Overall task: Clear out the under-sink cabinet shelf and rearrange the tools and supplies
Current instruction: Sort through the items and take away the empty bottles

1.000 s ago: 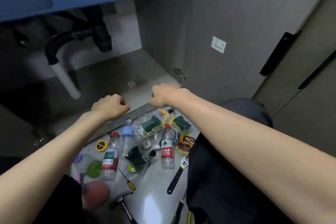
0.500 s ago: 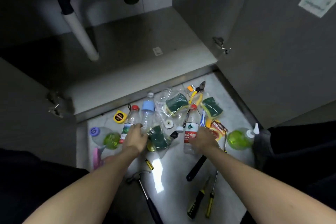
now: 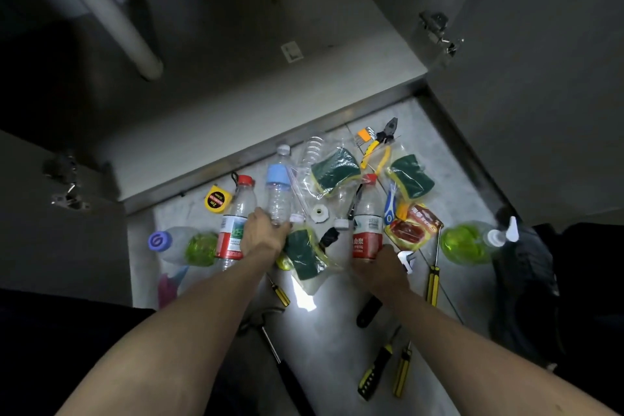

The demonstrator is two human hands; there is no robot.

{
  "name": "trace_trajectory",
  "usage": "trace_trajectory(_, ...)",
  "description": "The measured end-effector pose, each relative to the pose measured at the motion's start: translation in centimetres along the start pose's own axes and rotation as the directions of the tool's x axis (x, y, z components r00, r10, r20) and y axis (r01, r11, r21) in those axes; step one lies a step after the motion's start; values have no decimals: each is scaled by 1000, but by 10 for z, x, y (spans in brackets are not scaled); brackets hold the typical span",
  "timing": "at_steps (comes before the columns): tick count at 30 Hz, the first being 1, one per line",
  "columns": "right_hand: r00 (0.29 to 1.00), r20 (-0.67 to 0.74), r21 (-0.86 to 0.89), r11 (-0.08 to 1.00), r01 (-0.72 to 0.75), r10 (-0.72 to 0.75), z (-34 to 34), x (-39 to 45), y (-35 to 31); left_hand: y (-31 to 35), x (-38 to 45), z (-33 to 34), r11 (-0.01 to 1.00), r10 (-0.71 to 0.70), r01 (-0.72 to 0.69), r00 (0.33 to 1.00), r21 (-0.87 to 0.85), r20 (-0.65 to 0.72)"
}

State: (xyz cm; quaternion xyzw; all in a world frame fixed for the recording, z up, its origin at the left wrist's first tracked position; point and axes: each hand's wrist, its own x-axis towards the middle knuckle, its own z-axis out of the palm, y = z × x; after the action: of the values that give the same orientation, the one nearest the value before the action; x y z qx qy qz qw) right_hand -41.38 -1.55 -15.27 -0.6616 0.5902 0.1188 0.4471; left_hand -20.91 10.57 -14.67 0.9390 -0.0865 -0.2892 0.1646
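On the grey floor [image 3: 337, 341] before the emptied cabinet shelf [image 3: 270, 78], both hands have dropped: left hand [image 3: 261, 235] grips the blue-labelled clear bottle [image 3: 278, 194], right hand [image 3: 383, 265] the red-labelled bottle [image 3: 368, 223]; restocking begins.

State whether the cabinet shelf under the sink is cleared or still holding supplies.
Cleared. The cabinet shelf shows bare board around the white pipe, while the bottles, sponges and tools lie on the floor in front.
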Motion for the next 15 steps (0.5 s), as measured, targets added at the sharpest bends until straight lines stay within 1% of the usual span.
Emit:
trace_trajectory(4,1000,19,35,999,-18,17,-7,-3,4,1,-6,-4,999,-14,15,1000,-39,5)
trace_trajectory(6,1000,11,50,999,-13,13,-11,-8,4,2,-13,-9,995,-10,11,1000,-95,7)
trace_trajectory(10,997,-75,97,995,17,-10,-22,-25,-3,3,-33,-24,966,18,-20,1000,-258,-13)
trace_trajectory(13,989,-150,162,987,19,6,-37,-41,-15,1,-49,-40,909,-30,26,1000,-417,-1)
trace_trajectory(14,985,-173,191,981,25,8,-42,-46,-19,1,-55,-45,870,-57,59,998,-490,19)
trace_trajectory(15,981,-191,224,974,32,12,-48,-52,-22,3,-62,-50,810,-78,88,996,-580,42)
